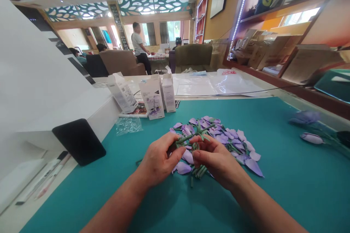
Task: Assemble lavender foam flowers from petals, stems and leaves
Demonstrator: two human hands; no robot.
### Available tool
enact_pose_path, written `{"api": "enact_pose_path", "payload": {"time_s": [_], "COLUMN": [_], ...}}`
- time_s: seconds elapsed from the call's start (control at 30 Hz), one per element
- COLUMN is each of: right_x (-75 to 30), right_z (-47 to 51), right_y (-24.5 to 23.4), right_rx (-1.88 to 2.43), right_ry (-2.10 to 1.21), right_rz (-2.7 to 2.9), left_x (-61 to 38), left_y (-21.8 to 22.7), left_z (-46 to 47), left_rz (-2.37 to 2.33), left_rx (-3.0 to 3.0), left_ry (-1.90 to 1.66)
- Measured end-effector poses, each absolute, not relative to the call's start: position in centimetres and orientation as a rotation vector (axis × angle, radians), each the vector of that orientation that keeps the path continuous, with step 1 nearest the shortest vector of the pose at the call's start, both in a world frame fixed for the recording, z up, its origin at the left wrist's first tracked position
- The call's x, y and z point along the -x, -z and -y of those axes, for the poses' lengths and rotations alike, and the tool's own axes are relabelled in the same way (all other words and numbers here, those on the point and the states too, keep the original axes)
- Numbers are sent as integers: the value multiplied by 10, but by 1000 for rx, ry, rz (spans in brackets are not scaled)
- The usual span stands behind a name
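Note:
My left hand point(160, 158) is closed around the lower end of a green toy flower stem point(191, 136), which slants up to the right. My right hand point(213, 156) pinches a small green piece point(195, 146) against that stem, fingertips pressed together. Both hands hover just above a pile of purple plastic petals point(229, 140) and several loose green stem pieces point(199, 171) lying on the teal mat point(287, 174).
Three white product boxes point(153, 98) stand at the mat's far edge, with a crumpled clear bag point(128, 124) beside them. A black pad point(78, 141) lies at left. Finished purple flowers point(311, 137) lie at right. A person point(140, 47) stands far back among armchairs.

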State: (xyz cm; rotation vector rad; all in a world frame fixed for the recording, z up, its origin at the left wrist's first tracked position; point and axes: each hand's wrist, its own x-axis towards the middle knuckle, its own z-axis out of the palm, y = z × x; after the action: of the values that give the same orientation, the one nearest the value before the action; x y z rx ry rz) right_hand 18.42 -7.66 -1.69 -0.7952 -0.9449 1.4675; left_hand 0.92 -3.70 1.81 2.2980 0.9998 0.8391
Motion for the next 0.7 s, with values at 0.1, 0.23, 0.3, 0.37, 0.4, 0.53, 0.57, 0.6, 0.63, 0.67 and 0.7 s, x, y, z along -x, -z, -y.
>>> {"api": "enact_pose_path", "payload": {"time_s": [0.1,0.23,0.3,0.37,0.4,0.53,0.57,0.6,0.63,0.67,0.7], "right_x": [-184,-183,-184,-185,-185,-186,-186,-186,-186,-186,-185], "right_z": [77,77,78,78,78,76,76,75,75,74,74], "right_y": [17,20,21,22,22,22,22,22,23,24,24], "right_rx": [846,842,823,823,831,849,845,841,837,835,835], "right_ry": [-1447,-1477,-1485,-1480,-1470,-1423,-1417,-1412,-1406,-1402,-1398], "right_rz": [949,950,966,986,993,985,975,963,952,944,937], "left_x": [-10,-10,-10,-10,-11,-11,-11,-12,-12,-12,-12], "left_y": [-16,-14,-13,-13,-13,-13,-13,-12,-12,-11,-11], "left_z": [37,37,36,36,36,36,36,36,36,36,35], "left_rz": [-996,-969,-955,-947,-942,-941,-939,-935,-931,-929,-928], "left_rx": [-2298,-2307,-2325,-2344,-2351,-2364,-2367,-2371,-2375,-2381,-2387], "left_ry": [-842,-816,-806,-790,-781,-751,-750,-752,-756,-760,-764]}}
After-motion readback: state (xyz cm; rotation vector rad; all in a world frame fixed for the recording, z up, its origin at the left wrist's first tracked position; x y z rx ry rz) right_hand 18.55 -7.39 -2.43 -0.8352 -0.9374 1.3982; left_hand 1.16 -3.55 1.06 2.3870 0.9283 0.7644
